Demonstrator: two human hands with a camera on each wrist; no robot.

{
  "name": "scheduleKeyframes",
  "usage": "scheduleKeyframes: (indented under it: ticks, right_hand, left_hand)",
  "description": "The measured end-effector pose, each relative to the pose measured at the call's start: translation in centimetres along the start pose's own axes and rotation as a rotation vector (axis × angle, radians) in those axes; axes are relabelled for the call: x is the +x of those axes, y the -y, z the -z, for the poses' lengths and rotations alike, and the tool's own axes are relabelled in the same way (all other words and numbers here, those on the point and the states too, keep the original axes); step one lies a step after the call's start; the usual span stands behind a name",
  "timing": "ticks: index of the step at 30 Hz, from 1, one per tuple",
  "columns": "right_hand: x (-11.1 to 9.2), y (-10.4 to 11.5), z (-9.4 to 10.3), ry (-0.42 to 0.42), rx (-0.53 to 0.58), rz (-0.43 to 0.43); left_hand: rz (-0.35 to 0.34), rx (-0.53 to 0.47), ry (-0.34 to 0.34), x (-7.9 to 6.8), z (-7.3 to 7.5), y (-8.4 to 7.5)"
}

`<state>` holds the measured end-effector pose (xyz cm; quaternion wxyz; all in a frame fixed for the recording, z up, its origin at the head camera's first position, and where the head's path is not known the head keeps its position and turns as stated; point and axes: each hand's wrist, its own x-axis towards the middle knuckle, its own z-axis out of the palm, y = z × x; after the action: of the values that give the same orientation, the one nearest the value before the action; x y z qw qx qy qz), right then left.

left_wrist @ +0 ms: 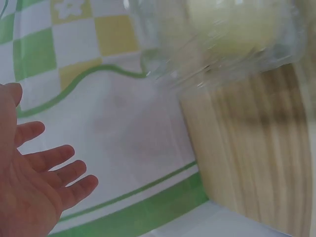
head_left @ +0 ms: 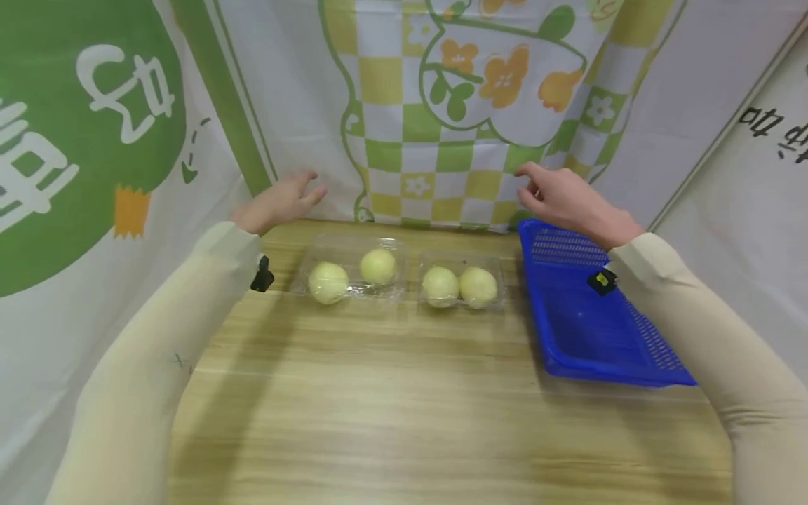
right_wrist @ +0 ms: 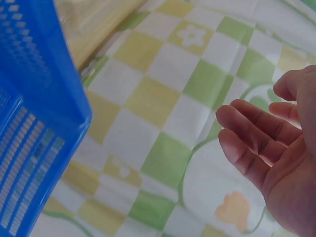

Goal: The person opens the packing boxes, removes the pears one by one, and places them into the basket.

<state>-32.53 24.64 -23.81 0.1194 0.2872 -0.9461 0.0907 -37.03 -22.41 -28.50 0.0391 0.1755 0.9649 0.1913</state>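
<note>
My left hand [head_left: 280,201] hovers above the back left of the table, holding nothing, its fingers loosely spread in the left wrist view. My right hand [head_left: 564,198] is raised over the back end of the blue plastic basket [head_left: 548,337], with relaxed, slightly bent fingers and nothing between them. Two clear plastic boxes lie between the hands. The left box [head_left: 328,245] contains two pale yellow round fruits [head_left: 378,266], set apart. In the right box [head_left: 451,258] two similar fruits [head_left: 477,287] sit side by side. Neither hand touches a box or the basket.
The wooden table [head_left: 391,421] extends in front of the boxes. Behind it hangs a green and yellow checked cloth [head_left: 385,126] with flower prints. White printed cloth panels [head_left: 214,182] stand at both sides.
</note>
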Motion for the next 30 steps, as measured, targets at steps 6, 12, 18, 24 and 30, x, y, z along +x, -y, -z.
scheduleKeyframes:
  ticks: [6,12,18,24,30]
  right_hand:
    - [0.3,2.7,-1.1,-0.028,-0.012,0.133]
    - [0.5,5.5,-2.0,-0.068,-0.009,0.288]
    - [1.3,7.8,-2.5,-0.108,0.001,0.341]
    - [2.3,10.2,-3.8,-0.089,0.042,0.349]
    - [3.1,12.7,-4.9,-0.059,0.109,0.343]
  left_hand:
    - [-0.037,-0.003,-0.014,-0.6,-1.9,-0.3]
    - [-0.024,-0.104,-0.061,-1.1,-2.7,-0.2]
    - [0.063,-0.305,-0.097,-1.6,-3.2,0.4]
    - [0.072,-0.413,-0.194,-2.0,-3.6,1.2]
    - [0.055,-0.483,-0.246,-2.7,-4.3,1.5]
